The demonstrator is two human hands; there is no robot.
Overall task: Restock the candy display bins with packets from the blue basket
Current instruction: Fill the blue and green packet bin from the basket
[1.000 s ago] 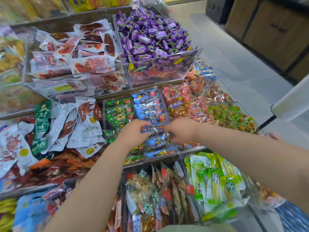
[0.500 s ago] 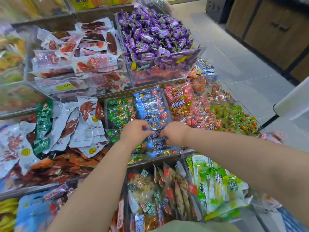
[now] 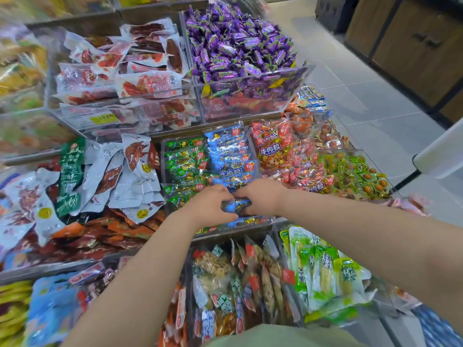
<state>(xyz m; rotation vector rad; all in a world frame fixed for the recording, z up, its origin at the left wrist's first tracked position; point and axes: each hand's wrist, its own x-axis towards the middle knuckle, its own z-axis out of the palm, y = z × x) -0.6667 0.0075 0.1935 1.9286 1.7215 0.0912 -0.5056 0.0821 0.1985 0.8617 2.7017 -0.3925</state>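
Now the blue packet (image 3: 235, 205) is sitting at the front edge of the clear bin (image 3: 253, 219), between both hands. The left hand (image 3: 210, 206) and the right hand (image 3: 263, 196) are curling their fingers round it from each side and pinching it. Behind it the row of blue packets (image 3: 229, 156) is lying in an overlapping line, with green packets (image 3: 185, 159) just beside on the left. I am judging that the smooth foil could be slipping over the front wall into the lower bin (image 3: 225, 284), or sliding among the green ones, if the pinch is loosening too early.
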